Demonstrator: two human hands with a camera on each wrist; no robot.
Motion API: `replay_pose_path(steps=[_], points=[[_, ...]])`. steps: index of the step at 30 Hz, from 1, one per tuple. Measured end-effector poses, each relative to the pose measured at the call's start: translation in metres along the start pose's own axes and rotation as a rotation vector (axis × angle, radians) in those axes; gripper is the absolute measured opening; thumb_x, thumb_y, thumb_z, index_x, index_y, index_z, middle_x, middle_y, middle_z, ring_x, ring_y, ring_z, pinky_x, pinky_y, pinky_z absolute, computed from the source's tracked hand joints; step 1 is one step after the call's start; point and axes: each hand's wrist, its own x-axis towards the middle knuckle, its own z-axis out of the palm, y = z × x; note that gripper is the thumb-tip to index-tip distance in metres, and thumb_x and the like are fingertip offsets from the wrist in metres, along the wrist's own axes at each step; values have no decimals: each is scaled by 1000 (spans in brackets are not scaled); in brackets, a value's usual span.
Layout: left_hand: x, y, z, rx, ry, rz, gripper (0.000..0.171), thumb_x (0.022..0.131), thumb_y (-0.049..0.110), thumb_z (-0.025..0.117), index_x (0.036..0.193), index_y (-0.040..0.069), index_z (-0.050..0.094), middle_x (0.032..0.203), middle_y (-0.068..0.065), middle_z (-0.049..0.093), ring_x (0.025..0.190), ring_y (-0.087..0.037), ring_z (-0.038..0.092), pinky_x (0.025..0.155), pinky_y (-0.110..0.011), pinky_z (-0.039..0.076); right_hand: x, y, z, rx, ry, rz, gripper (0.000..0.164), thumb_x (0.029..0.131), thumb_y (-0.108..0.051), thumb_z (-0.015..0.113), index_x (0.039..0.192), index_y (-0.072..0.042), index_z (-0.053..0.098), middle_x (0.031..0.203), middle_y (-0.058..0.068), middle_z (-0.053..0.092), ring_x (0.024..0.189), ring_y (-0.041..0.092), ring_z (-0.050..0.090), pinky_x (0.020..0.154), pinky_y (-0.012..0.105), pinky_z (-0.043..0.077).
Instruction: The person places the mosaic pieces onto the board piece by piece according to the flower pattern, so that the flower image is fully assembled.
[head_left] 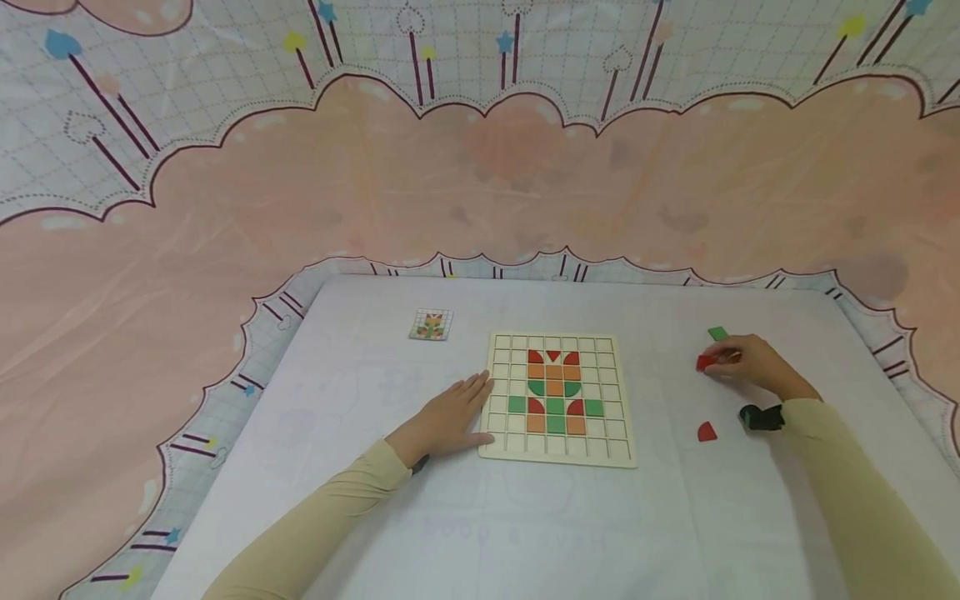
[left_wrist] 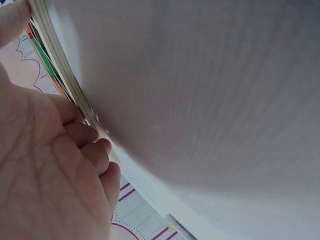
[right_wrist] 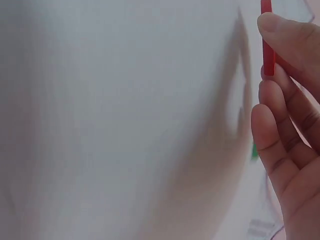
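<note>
In the head view my left hand (head_left: 442, 421) lies at the left edge of a square gridded board (head_left: 611, 367), fingers extended and thumb spread along that side. The left wrist view has those fingertips against the board's pale edge (left_wrist: 65, 75). Red, orange and green tiles form a flower-like pattern on the grid. Off to the right, my right hand (head_left: 757, 362) pinches a small red tile (head_left: 704, 362) above the white table. Seen edge-on in the right wrist view, the red tile (right_wrist: 268, 57) sits between thumb and fingers.
Beyond the right hand lies a green tile (head_left: 717, 333). A red quarter-circle tile (head_left: 707, 432) rests nearer, left of the right wrist's black camera (head_left: 761, 417). A small pattern card (head_left: 431, 325) stands out at the table's back left. Cartoon-printed cloth surrounds the white tabletop (head_left: 360, 333).
</note>
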Motion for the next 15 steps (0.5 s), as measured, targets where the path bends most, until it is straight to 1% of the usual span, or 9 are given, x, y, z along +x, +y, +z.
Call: replay_pose_path(steps=[4,6,12,15], points=[[0,0,0,0,-3,-1,88,90,61,44,151,4,15,159,-13,12,147,-25,14,120,-39,20,1,-21,8,5,0,-58,27,80,-9,72,104,3,68,100,19,66,86,19,57,67,10,48],[0,0,1,0,-4,-4,88,90,61,44,151,4,15,159,-12,11,147,-25,14,120,-38,20,3,-34,13,10,-8,-84,25,80,-8,72,103,1,68,99,16,67,86,20,56,68,11,48],[1,0,1,7,-6,-8,88,91,61,43,151,4,15,159,-12,11,147,-24,14,120,-38,20,7,-69,31,33,-16,-194,20,77,-5,74,96,-3,70,92,7,68,80,10,55,71,17,50],[1,0,0,4,-7,-9,88,91,61,44,151,4,15,159,-12,11,147,-25,14,120,-38,20,8,-86,42,35,-32,-222,19,76,-7,76,95,-6,71,90,3,67,78,8,53,71,17,49]])
